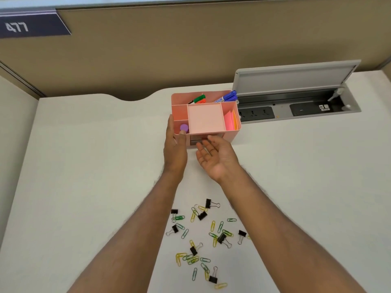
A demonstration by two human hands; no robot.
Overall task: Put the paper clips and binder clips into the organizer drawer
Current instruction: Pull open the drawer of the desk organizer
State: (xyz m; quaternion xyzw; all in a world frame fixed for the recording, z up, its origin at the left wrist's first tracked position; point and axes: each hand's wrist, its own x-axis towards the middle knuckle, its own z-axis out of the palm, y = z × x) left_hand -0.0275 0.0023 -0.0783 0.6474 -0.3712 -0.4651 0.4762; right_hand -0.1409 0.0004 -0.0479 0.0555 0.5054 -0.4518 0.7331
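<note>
Both hands work mid-frame: our left hand point(175, 144) rests straight-fingered against the organizer's point(230, 135) left front corner; our right hand point(215, 158), palm up and empty, is nearer the drawer point(195, 142), which runs left-right just above its fingertips. Paper clips point(193, 260) and binder clips point(221, 237) lie scattered lower centre, well below both hands.

The left hand point(175, 144) rests against the pink organizer point(229, 136). The right hand point(215, 157), palm up, has its fingers point(208, 138) at the drawer point(195, 142). Paper clips point(193, 260) and binder clips point(221, 237) lie scattered on the bench point(84, 166).
</note>
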